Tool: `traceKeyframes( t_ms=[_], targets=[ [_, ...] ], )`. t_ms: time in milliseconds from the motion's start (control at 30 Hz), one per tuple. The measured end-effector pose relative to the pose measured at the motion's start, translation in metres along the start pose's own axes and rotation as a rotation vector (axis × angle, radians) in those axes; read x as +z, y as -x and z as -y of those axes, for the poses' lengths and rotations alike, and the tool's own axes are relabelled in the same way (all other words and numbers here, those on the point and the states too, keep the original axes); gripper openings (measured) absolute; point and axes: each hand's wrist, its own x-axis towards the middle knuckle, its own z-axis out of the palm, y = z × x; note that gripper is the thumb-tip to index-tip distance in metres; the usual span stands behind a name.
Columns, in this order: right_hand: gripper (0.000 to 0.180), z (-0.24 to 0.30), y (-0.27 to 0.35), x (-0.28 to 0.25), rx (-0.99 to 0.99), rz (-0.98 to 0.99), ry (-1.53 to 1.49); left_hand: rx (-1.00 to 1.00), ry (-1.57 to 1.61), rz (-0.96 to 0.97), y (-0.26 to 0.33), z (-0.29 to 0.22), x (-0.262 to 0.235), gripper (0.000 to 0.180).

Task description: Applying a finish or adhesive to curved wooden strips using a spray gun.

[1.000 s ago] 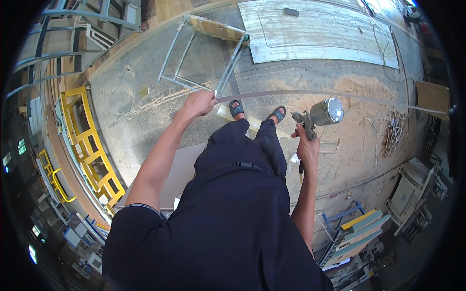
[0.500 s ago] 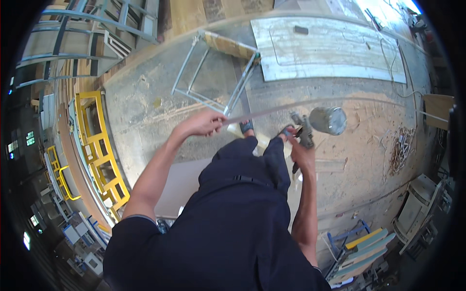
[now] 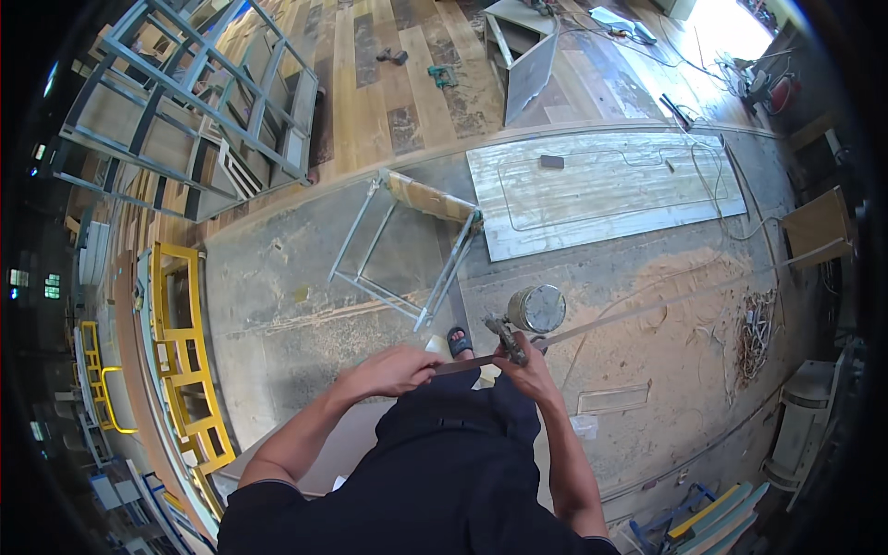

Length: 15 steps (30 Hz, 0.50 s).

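Note:
My left hand (image 3: 396,372) is closed around the near end of a long, narrow, flat strip (image 3: 638,313) in front of my waist. The strip runs past my right hand and away to the far right. My right hand (image 3: 529,375) grips a metal spray gun (image 3: 506,339), and its fingers are close to the strip. A round metal cup (image 3: 538,310) with a smeared lid appears joined to the gun. Whether the strip touches the gun or the fingers cannot be made out.
A metal-legged stand (image 3: 407,250) lies on the floor ahead. Beyond it is a pale panel (image 3: 610,190) with a dark block on it. Yellow frames (image 3: 190,361) line the left, and tangled offcuts (image 3: 758,324) lie right. A brown board (image 3: 819,227) stands far right.
My right hand has come left and nearer with the spray gun, beside the strip and close to my left hand. My view has tilted up, showing more floor ahead.

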Motion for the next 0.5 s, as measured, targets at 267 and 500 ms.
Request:
traceKeyframes(
  t_ms=[267,500],
  targets=[
    [0.029,0.003,0.059,-0.054,0.119,-0.026,0.069,-0.420,0.324,0.086,0.077,0.031,-0.070,0.025],
    [0.027,-0.043,0.090,-0.101,0.151,-0.112,-0.004,-0.921,0.258,-0.958,0.133,0.254,0.080,0.025]
  ],
)
